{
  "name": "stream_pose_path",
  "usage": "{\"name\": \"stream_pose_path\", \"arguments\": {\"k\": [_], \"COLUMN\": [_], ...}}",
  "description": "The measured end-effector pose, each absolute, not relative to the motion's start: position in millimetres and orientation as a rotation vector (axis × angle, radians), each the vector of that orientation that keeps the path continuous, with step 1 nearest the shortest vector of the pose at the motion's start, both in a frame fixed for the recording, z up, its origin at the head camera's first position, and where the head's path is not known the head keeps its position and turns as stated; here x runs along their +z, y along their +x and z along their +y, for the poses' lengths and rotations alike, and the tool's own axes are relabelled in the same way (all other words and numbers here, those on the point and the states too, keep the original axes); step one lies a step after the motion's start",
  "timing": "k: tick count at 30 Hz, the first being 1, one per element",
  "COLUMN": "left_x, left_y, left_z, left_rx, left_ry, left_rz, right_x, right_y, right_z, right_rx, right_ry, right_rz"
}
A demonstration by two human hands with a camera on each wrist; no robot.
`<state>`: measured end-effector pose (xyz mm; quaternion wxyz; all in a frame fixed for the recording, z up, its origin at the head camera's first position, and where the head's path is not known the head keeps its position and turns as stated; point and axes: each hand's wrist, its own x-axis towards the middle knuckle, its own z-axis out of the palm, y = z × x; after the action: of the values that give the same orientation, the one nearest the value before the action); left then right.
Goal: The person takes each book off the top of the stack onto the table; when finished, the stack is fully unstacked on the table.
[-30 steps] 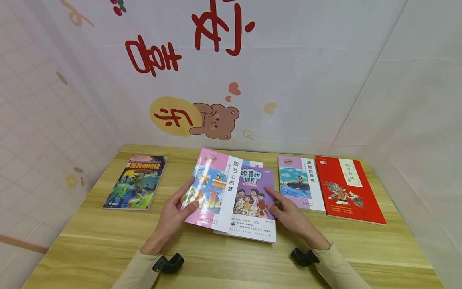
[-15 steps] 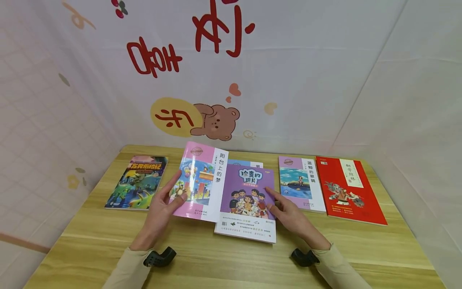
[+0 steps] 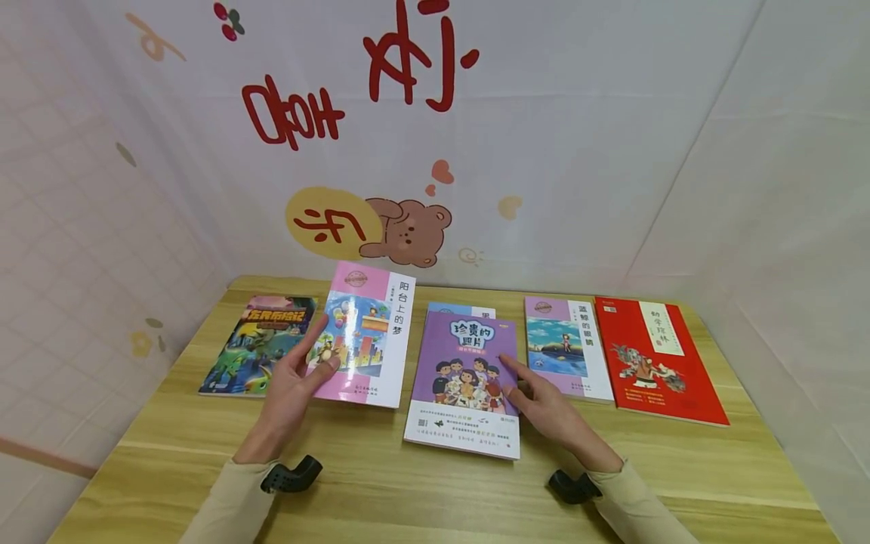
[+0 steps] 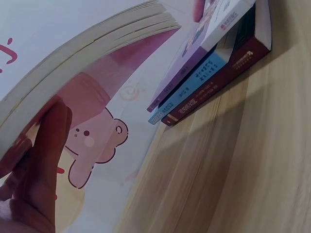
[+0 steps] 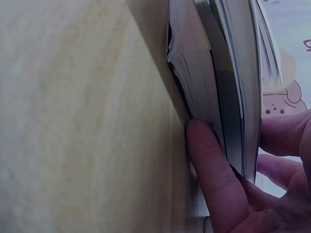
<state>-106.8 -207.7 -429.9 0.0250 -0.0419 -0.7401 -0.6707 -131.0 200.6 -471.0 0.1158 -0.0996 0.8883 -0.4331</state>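
My left hand (image 3: 294, 385) holds a pink picture book (image 3: 363, 332) by its left edge, thumb on the cover and fingers underneath, tilted just above the table. The left wrist view shows its page edges (image 4: 97, 63) over my fingers (image 4: 48, 145). My right hand (image 3: 540, 408) rests with straight fingers on the purple-covered book (image 3: 462, 363), the top of a small stack. In the right wrist view my thumb (image 5: 214, 170) lies against the stack's side (image 5: 209, 97).
On the wooden table (image 3: 421, 491) lie a green cartoon book (image 3: 261, 344) at the left, and a lilac sea-scene book (image 3: 567, 344) and a red book (image 3: 652, 359) at the right. Decorated white walls close in the back and sides.
My left hand has carried the pink book off the stack and to the left, beside the green book, uncovering the purple cover. The right hand has stayed in place.
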Motion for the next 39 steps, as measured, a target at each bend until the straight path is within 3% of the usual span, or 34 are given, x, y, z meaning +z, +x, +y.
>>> {"name": "stream_pose_path", "arguments": {"k": [31,39], "left_x": [-454.6,-456.7], "left_y": [-134.7,-139.0], "left_z": [-230.5,-230.9], "left_rx": [-1.918,-1.671], "left_ry": [-0.065,0.015], "left_rz": [-2.440,-2.637], "right_x": [-472.4,-471.6], "right_y": [-130.8,-131.5], "right_z": [199.4,199.1], "right_rx": [-1.296,-1.284], "right_ry": [-0.267,-0.256], "right_rz": [2.580,2.593]}}
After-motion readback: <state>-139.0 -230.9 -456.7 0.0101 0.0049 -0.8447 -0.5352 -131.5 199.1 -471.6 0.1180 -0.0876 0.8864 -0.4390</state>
